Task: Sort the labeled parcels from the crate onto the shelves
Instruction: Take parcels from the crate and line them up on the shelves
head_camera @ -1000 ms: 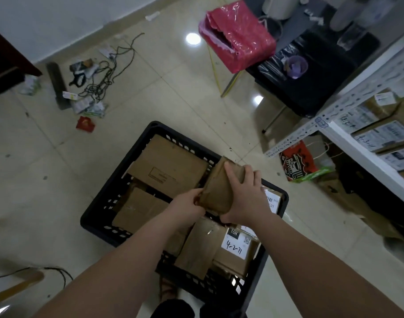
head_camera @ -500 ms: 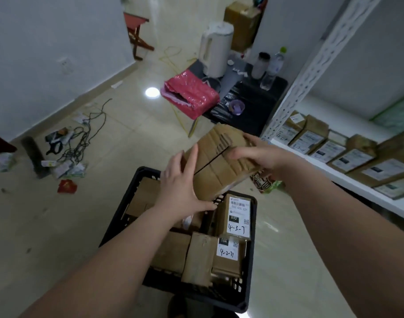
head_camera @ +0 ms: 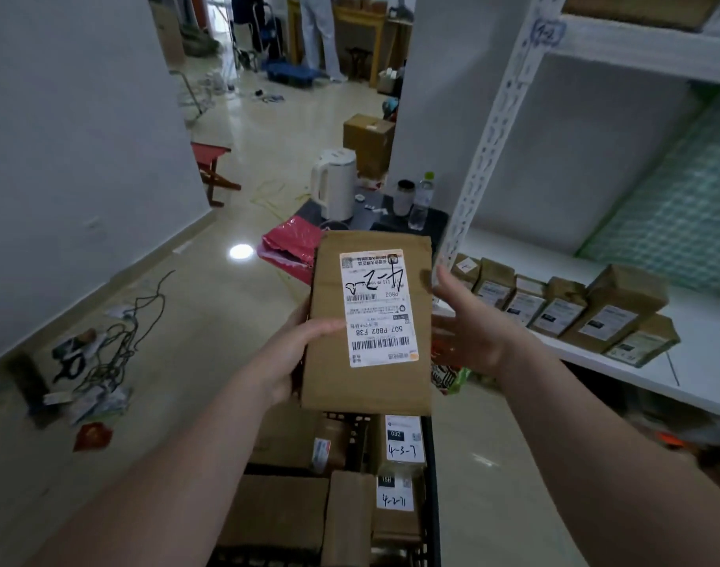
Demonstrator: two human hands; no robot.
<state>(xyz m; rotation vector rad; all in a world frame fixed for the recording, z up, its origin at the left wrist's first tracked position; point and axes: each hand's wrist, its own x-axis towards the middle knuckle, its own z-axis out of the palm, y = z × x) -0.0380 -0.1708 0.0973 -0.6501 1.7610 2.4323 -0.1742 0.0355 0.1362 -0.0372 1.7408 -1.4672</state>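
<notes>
A glossy beige tiled floor [head_camera: 211, 321] runs beside white metal shelves [head_camera: 710, 333]. Above the black plastic crate [head_camera: 430, 464], the left grip [head_camera: 293, 349] clamps one long edge of a flat brown cardboard parcel [head_camera: 370, 386], its white label [head_camera: 376, 308] facing up. The right grip [head_camera: 469, 325] is spread apart just beside the other edge.

Right of frame: white shelf [head_camera: 706, 321] bearing a row of labelled brown parcels [head_camera: 563, 311], touching side by side. Left: tiled floor [head_camera: 211, 321] with tangled cables [head_camera: 119, 341]; black crate [head_camera: 432, 484] at bottom centre. Centre: low black table [head_camera: 434, 223] carrying a white kettle [head_camera: 334, 184].
</notes>
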